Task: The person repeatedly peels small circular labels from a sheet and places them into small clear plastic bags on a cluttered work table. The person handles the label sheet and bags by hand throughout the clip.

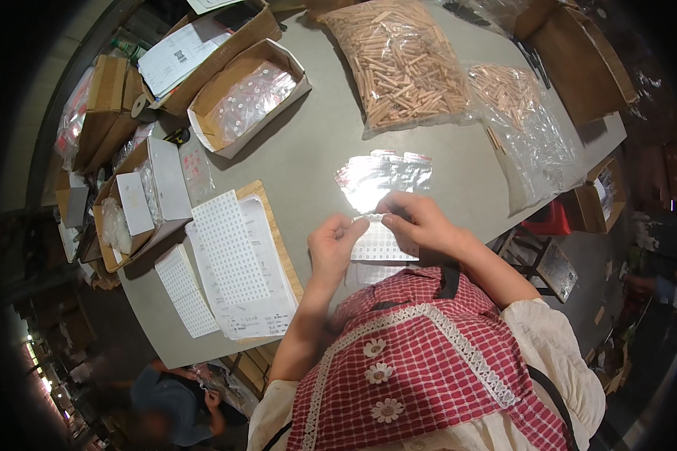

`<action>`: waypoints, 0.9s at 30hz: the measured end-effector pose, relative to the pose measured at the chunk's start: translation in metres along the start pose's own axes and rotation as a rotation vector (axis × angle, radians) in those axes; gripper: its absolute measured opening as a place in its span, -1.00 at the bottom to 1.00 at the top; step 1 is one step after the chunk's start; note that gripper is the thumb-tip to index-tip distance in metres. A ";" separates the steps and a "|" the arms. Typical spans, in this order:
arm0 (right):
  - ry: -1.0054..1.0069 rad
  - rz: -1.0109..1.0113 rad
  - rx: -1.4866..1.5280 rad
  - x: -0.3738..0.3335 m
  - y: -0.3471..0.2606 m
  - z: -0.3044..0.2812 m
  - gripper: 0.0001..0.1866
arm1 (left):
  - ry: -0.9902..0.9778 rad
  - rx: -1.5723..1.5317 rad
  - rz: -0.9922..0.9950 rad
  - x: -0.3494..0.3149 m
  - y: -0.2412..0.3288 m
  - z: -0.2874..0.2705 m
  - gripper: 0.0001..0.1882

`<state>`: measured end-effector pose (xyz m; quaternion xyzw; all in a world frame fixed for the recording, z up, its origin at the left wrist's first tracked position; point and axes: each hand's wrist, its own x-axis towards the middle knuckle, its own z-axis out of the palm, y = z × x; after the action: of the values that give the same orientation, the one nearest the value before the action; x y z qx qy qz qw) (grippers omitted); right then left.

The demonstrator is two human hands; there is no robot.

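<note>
A white sheet of small round stickers [384,250] is held at the table's near edge, close to my apron. My left hand [329,245] pinches its upper left corner between thumb and fingers. My right hand [423,221] grips the upper right part, its thumb and fingertips bent over the top edge. Printed marks show along the sheet's lower rows, while the upper part looks blank. Another pale sheet [376,273] lies partly beneath it. Just beyond my fingertips is a fanned pile of shiny clear zip bags [387,179]. Whether a loose sticker sits between my fingers is too small to tell.
More sticker sheets [229,244] lie on papers and a wooden board [289,259] at left. Beyond stand an open box of small bags [250,101] and other cartons. Large bags of wooden sticks [402,64] fill the far side. Another person [174,406] is at lower left.
</note>
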<state>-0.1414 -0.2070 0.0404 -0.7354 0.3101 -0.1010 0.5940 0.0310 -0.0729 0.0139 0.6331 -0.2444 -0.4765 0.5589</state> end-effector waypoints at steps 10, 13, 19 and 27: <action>0.100 -0.465 -0.492 0.013 -0.023 0.006 -0.81 | 0.001 0.210 0.108 0.000 0.006 0.003 -0.80; 0.132 -0.513 -0.584 0.010 -0.023 0.010 -0.81 | -0.010 0.283 0.084 0.001 0.004 -0.001 -0.73; 0.142 -0.539 -0.574 0.005 -0.015 0.002 -0.77 | 0.056 0.203 0.016 0.013 -0.031 -0.006 -0.66; 0.182 0.030 -0.525 0.027 0.044 -0.071 -0.78 | 0.050 0.272 -0.002 0.018 -0.032 -0.008 -0.63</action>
<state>-0.1711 -0.2847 0.0127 -0.8474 0.3884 -0.0740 0.3544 0.0386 -0.0754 -0.0231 0.7149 -0.2920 -0.4238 0.4733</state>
